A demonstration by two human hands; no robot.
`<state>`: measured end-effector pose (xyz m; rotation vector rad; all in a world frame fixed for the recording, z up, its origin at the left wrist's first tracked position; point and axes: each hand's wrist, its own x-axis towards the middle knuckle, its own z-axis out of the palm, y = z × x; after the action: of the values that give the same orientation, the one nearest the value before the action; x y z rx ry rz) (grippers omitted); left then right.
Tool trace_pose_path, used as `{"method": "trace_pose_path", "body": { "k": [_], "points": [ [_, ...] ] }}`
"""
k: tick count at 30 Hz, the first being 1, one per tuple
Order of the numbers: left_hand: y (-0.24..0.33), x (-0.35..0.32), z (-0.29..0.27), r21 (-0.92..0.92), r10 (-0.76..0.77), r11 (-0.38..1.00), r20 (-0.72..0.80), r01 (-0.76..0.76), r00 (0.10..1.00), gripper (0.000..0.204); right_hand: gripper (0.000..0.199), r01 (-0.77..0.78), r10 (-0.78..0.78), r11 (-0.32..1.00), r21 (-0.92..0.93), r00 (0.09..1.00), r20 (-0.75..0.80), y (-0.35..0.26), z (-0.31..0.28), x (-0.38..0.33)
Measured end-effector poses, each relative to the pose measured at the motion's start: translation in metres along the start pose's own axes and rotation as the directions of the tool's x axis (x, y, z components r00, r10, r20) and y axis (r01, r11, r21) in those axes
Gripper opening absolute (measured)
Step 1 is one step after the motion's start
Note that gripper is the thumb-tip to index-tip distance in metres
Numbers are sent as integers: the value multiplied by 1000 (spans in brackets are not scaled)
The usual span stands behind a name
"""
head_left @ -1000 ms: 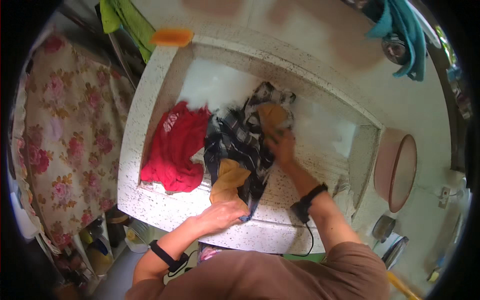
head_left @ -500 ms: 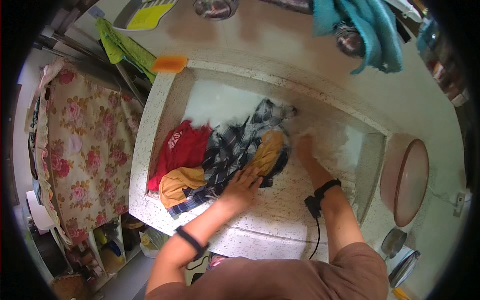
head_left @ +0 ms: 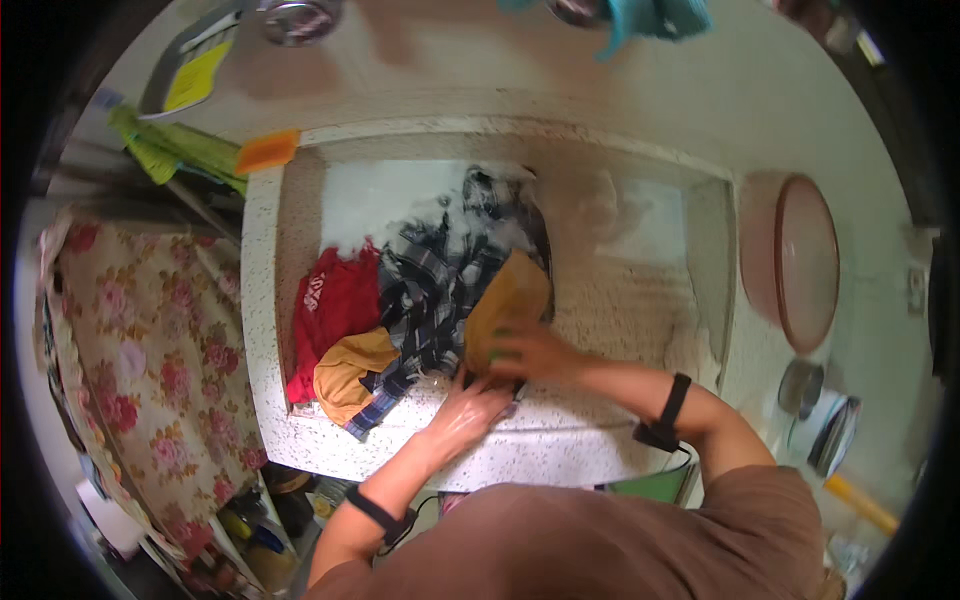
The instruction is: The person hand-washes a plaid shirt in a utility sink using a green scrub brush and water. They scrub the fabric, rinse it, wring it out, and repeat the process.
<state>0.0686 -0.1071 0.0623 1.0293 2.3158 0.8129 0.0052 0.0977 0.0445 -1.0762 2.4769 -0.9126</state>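
My left hand (head_left: 472,408) rests at the near rim of the speckled basin (head_left: 590,442), its fingers closed on the near edge of a dark plaid shirt (head_left: 420,270). Over the mustard-yellow cloth (head_left: 512,295) on that shirt, my right hand (head_left: 535,355) is smeared by motion. A small green patch shows at its fingers; what it is I cannot make out. The plaid shirt lies wet and bunched, with white suds on its far part. Left of it are a red garment (head_left: 340,290) and another mustard-yellow piece (head_left: 352,372).
An orange block (head_left: 267,151) sits on the basin's far left corner. Beyond the right wall leans a pink-rimmed tub (head_left: 808,265), with a metal bowl (head_left: 801,388) nearer me. A floral curtain (head_left: 150,350) hangs at left. Cloudy water (head_left: 370,200) stands at the basin's far side.
My right hand has come left from the basin's right side onto the yellow cloth. My left hand has drawn nearer and closed on the shirt's edge. The whole view has shifted.
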Motion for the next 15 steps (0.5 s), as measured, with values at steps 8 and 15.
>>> {"method": "trace_pose_path", "body": {
  "k": [8,15],
  "points": [
    [-4,-37,2,-130,19,991,-51,-26,999,22,42,-447,332,849,-282,866,-372,155,17,33],
    [-3,-56,-3,-252,39,966,-70,-56,997,24,44,-18,39,988,153,990,-134,4,41,15]
  ]
}}
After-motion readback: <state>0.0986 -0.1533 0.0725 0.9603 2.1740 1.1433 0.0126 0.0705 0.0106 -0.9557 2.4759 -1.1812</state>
